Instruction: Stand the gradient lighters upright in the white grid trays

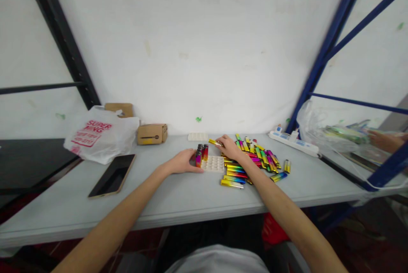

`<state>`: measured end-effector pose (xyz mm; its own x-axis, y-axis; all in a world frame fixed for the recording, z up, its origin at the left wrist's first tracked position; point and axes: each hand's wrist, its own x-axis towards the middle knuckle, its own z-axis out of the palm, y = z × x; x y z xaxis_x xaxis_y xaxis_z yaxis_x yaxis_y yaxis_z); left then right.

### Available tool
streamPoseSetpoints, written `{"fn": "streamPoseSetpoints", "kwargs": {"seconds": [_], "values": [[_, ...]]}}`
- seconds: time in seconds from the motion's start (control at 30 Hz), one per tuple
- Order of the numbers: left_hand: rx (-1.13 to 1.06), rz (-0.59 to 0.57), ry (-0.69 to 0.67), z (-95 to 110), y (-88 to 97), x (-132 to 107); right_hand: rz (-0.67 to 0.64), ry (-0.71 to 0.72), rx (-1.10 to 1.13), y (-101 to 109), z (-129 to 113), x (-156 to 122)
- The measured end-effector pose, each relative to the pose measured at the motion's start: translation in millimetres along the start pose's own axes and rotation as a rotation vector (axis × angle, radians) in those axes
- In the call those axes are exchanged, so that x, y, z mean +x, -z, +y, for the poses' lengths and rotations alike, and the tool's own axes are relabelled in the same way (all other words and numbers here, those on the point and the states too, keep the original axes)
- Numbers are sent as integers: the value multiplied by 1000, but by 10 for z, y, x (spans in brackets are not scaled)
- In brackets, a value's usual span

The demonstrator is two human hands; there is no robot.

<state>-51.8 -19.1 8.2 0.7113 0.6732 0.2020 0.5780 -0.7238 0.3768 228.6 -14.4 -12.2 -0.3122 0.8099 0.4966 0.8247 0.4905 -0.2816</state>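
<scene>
A white tray (214,164) with rows of round holes lies on the table. Several red and purple lighters (199,159) stand upright at its left end. Around that end my left hand (185,161) is curled, thumb along the near edge and fingers by the far side, gripping the tray. Just above the tray's far right corner, my right hand (228,147) pinches a gold lighter (215,142), which is tilted nearly flat. Beside and under my right forearm spreads a pile of shiny multicoloured lighters (263,156), some lined up side by side.
A second white tray (197,136) lies by the wall. To the left are a small cardboard box (152,133), a white plastic bag (100,133) and a tablet or large phone (113,175). A power strip (295,143) runs along the right, near a blue frame post (321,60). Another person's hand (387,139) shows at far right.
</scene>
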Motion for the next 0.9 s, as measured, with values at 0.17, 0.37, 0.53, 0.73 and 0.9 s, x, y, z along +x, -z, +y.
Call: {"fn": "streamPoseSetpoints", "kwargs": {"seconds": [0.17, 0.37, 0.53, 0.73, 0.9], "values": [[-18, -17, -5, 29, 30, -9, 182, -21, 87, 76, -79, 3], [-24, -25, 9, 57, 47, -12, 253, -48, 169, 188, -171, -9], [-26, -20, 22, 56, 43, -12, 356, -278, 416, 165, -164, -7], [-47, -26, 20, 56, 43, -14, 331, -350, 900, 110, -302, 31], [-61, -21, 31, 50, 38, -18, 226, -300, 1093, 131, -448, 10]]}}
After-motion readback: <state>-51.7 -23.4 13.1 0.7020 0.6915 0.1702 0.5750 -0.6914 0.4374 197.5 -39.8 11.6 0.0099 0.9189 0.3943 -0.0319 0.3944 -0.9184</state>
